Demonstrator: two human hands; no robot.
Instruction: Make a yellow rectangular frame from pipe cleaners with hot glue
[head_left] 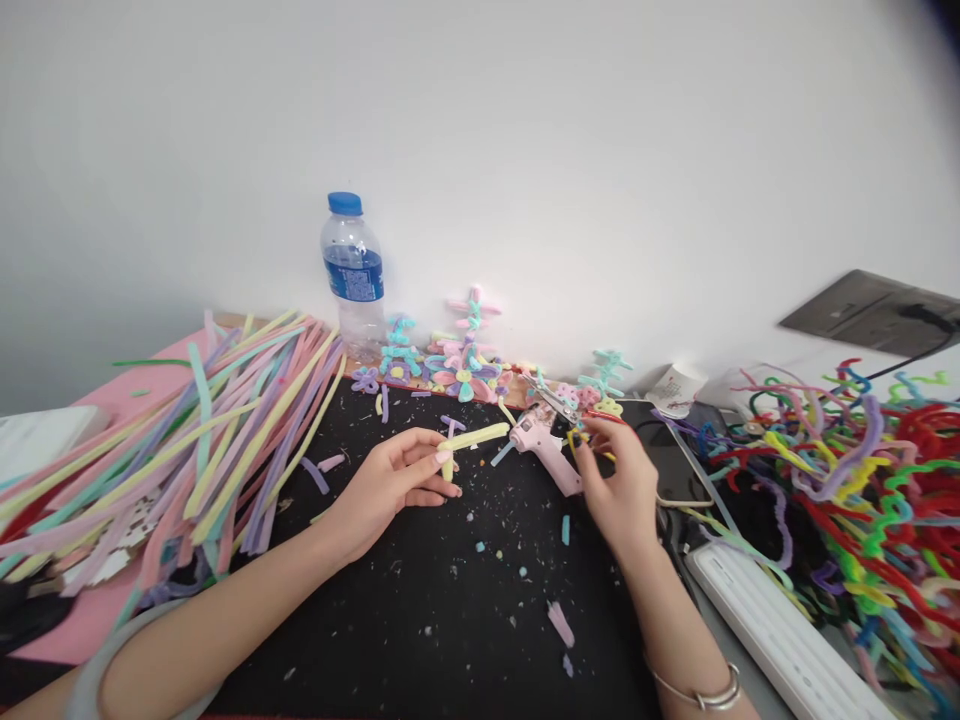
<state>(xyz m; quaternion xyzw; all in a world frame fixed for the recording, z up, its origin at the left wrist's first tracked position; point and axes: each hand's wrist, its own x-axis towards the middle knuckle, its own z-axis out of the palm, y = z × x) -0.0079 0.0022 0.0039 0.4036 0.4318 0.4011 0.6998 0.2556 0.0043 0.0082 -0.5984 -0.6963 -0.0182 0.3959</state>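
My left hand (409,470) pinches a pale yellow pipe cleaner (480,436) between thumb and fingers, with a short yellow piece crossing it and pointing down. To the right, my right hand (615,475) has its fingers curled around the handles of a pair of scissors (555,402); the metal blades point up and left, and part of the handles is hidden. Just left of that hand, a pink glue gun (541,448) lies on the black mat (450,620). A small purple piece (452,424) lies behind the left fingers.
Long pastel pipe cleaners (247,430) pile up at left. A water bottle (354,275) stands by the wall beside finished pipe cleaner flowers (463,380). At right are a paper cup (675,388), a white power strip (780,630) and tangled bright pipe cleaners (892,520). Scraps dot the mat.
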